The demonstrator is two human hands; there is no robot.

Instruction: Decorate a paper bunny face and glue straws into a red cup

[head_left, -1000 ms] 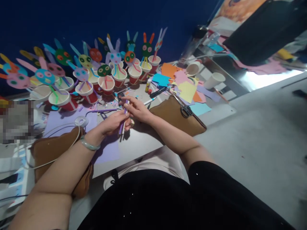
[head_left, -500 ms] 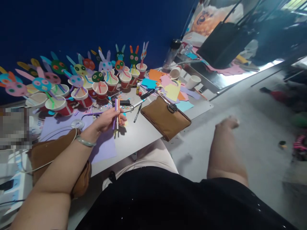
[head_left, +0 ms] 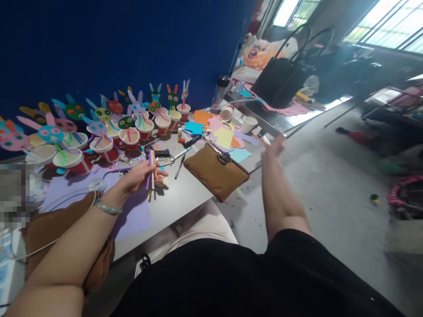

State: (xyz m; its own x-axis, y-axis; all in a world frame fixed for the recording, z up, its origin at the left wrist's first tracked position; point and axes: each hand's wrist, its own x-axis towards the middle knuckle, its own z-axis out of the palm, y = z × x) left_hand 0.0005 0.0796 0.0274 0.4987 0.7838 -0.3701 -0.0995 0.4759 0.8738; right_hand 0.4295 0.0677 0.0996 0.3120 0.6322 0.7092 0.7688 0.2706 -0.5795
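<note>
The person's left hand (head_left: 142,175) grasps a small bunch of narrow strips (head_left: 150,157), purple, white and orange, upright between thumb and fingers above the white table (head_left: 185,189); a purple sheet (head_left: 135,215) lies below. The right hand (head_left: 274,147) reaches out near the table's right end, too blurred to tell whether its fingers are open or closed. Rows of red-and-white paper cups (head_left: 107,153) hold colourful paper rabbit heads. Scissors (head_left: 224,157) rest on a brown pouch (head_left: 216,176), beside coloured paper pieces (head_left: 224,136). Writing is hard to make out: an orange design on a plastic bag (head_left: 261,53) is blurred, and print on a white object (head_left: 40,188) at far left is too small to read
</note>
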